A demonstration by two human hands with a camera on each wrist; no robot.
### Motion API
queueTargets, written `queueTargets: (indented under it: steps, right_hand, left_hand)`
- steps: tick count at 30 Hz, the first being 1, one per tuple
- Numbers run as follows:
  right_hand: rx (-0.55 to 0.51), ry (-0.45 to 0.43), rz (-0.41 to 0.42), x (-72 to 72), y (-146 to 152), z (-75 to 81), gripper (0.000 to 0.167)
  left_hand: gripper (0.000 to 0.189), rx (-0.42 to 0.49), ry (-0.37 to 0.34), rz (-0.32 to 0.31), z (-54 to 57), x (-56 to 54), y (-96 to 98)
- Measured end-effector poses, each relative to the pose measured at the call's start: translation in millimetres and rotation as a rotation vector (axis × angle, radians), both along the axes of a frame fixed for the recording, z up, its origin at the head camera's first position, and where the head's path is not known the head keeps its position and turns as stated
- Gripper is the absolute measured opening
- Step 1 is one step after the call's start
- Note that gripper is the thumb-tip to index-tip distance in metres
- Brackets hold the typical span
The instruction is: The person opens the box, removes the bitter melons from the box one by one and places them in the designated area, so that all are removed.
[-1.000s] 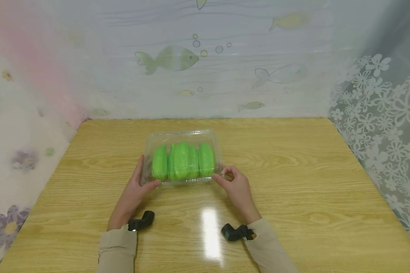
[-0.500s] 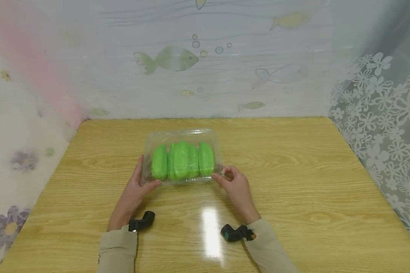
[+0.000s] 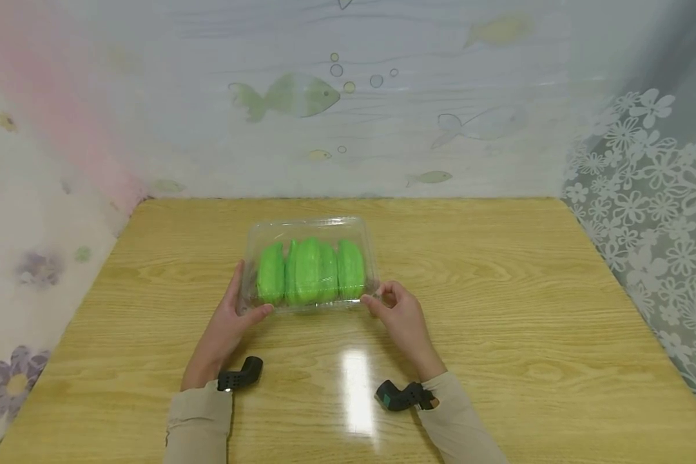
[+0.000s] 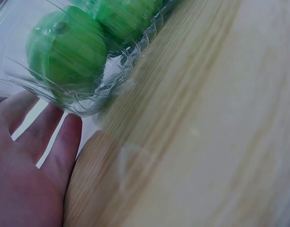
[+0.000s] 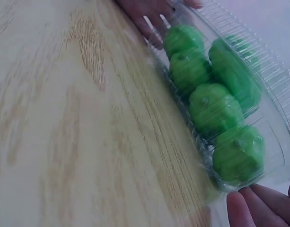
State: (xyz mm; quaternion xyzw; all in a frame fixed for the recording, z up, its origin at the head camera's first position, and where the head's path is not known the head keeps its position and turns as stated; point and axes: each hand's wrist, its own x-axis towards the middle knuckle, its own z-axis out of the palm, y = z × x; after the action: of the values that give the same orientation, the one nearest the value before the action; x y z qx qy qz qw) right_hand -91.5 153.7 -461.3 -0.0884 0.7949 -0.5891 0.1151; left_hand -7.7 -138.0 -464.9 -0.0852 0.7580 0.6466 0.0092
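A clear plastic clamshell box (image 3: 310,229) holds several bright green, ridged, banana-like fruits (image 3: 307,270), side by side. My left hand (image 3: 230,320) is at its left side, the thumb at the front edge and the fingers along the side. In the left wrist view, the fingertips (image 4: 71,125) touch the box's lower corner. The right hand (image 3: 403,319) pinches the front right corner between thumb and fingers. The right wrist view shows the rounded ends of the fruits (image 5: 215,109) through the plastic wall. Whether the box rests fully on the table I cannot tell.
The wood-grain table (image 3: 499,309) reaches back to a pale curtain (image 3: 383,129) with fish drawings. A flower-patterned curtain (image 3: 649,187) hangs along the right side, another along the left. Black wrist cameras (image 3: 399,394) sit on both wrists, beside beige sleeves.
Both hands keep their places on the box, and it stays where it was on the table. Only the head view shifts very slightly.
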Motion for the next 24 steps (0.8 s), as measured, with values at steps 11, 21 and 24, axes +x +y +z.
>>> queueTargets:
  steps: [11,21,24]
  right_hand:
    - [-0.152,-0.055,-0.058,5.5,-12.7,6.5,0.031]
    - [-0.133,0.001,-0.115,5.4,-13.8,1.6,0.036]
    - [-0.097,0.057,-0.129,7.1,-14.9,0.2,0.036]
  left_hand:
    - [0.088,-0.014,-0.033,0.005,21.3,3.3,8.4]
    - [0.088,-0.023,-0.046,0.027,18.9,3.2,7.9]
    - [0.088,-0.006,-0.046,0.027,14.3,1.9,6.4]
